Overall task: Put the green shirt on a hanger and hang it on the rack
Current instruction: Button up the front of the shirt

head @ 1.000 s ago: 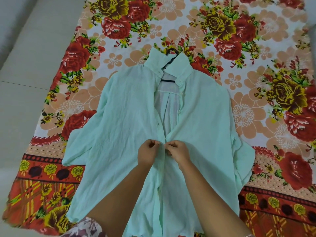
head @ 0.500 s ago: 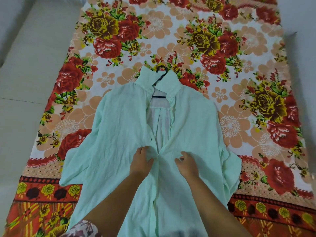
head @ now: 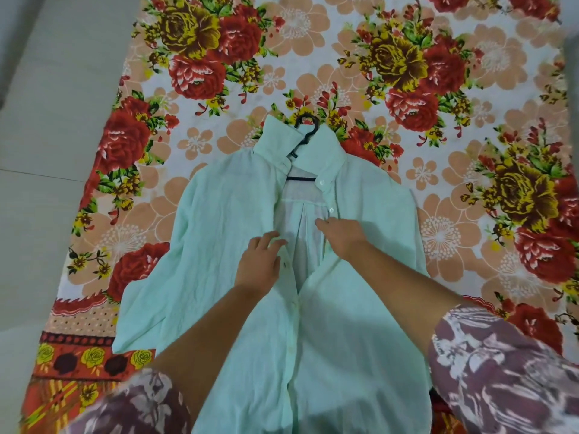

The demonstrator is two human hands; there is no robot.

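Down on the floral sheet (head: 438,42), the green shirt (head: 225,220) lay front up and open at the chest, its hem cut off by the bottom of the frame. The left hand (head: 258,264) rested on one front edge with fingers loose and spread. The right hand (head: 344,236) lay on the other edge near a button, perhaps pinching it underneath, I couldn't tell, and the black hanger (head: 300,178) sat mostly hidden inside the shoulders, only hook and a bit of bar showing at the collar.
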